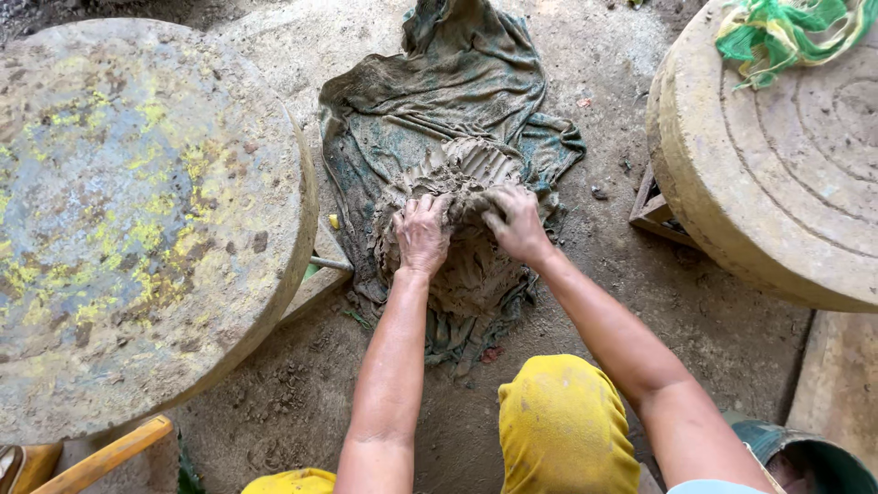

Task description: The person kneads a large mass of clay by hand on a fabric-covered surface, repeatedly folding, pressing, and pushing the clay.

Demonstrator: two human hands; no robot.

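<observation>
A grey-brown lump of wet clay [476, 174] lies on a dirty green cloth [457, 91] spread on the ground. My left hand [422, 233] presses flat on the clay's left side, fingers spread and smeared with clay. My right hand [517, 221] digs its curled fingers into the clay just to the right. Finger grooves mark the clay's far side. Both hands touch each other's side of the same lump.
A large round stone wheel [137, 220] with yellow stains stands at the left. Another round wheel [786, 174] with ring grooves stands at the right, with green and yellow cord [782, 32] on it. My yellow-clad knees [562, 425] are below. A bucket [805, 462] sits at bottom right.
</observation>
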